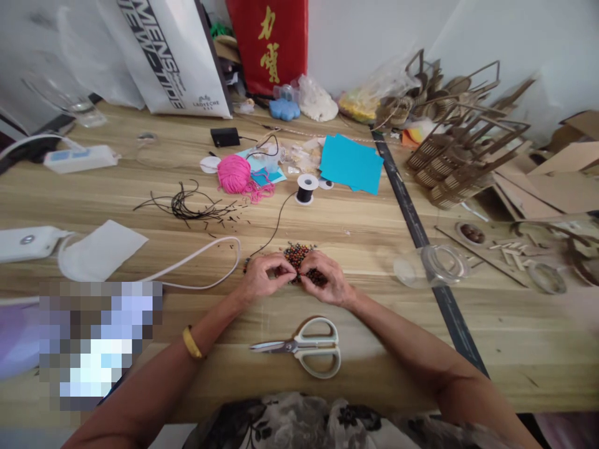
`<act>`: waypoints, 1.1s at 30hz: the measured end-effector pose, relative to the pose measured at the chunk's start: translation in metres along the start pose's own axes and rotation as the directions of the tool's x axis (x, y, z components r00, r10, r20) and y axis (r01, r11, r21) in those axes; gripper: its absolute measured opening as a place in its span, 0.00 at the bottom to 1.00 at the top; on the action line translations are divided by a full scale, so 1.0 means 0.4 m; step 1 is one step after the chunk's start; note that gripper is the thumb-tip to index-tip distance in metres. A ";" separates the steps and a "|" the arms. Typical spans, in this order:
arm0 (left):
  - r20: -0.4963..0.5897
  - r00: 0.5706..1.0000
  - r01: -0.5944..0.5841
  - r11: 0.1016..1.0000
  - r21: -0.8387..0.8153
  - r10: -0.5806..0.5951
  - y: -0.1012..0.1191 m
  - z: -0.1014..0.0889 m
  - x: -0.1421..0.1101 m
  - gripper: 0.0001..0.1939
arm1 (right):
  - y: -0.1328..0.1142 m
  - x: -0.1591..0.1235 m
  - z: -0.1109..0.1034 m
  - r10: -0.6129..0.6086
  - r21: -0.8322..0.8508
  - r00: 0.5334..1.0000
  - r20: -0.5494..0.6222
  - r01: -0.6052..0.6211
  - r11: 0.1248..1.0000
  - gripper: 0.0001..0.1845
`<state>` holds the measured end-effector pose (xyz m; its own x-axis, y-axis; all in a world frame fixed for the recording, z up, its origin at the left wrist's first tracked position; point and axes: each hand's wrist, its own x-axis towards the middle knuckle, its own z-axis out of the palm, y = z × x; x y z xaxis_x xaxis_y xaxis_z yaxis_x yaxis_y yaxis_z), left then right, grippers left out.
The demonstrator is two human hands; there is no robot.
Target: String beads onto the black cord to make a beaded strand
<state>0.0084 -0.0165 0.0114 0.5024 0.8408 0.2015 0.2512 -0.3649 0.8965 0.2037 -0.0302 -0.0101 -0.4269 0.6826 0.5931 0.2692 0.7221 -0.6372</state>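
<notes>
My left hand (267,274) is closed in a pinch over the table, thumb and forefinger pressed together. A black cord (279,218) runs from a white spool (307,182) to this hand, and a few beads show at the hand's outer side. Facing it, my right hand (325,277) is also pinched, with a tiny reddish bead at its fingertips. The fingertips of both hands nearly meet. Just beyond and partly under them lies a pile of small multicoloured beads (296,252). The fingers hide part of the pile and the cord's end.
Scissors (297,346) lie near my body, blades pointing left. Farther back are pink yarn (234,174), black cord pieces (185,202) and blue sheets (352,163). A clear plastic container (437,265) and brown baskets (449,162) stand right; a white cable (206,262) curves left.
</notes>
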 end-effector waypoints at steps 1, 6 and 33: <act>-0.001 1.000 0.002 1.000 0.001 -0.002 0.001 0.000 0.000 0.05 | -0.001 0.000 -0.001 0.001 0.003 1.000 -0.002 -0.001 1.000 0.02; -0.007 1.000 0.006 1.000 -0.005 -0.006 0.001 0.000 0.000 0.06 | -0.001 0.002 -0.004 -0.005 0.006 1.000 0.011 0.005 1.000 0.03; -0.022 0.999 -0.029 1.000 -0.012 0.028 -0.013 0.006 -0.003 0.05 | -0.009 0.008 -0.003 -0.012 0.022 1.000 0.027 0.012 1.000 0.03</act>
<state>0.0085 -0.0166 0.0054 0.4912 0.8386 0.2355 0.2265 -0.3840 0.8951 0.2024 -0.0306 -0.0052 -0.4529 0.6705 0.5876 0.2450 0.7273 -0.6411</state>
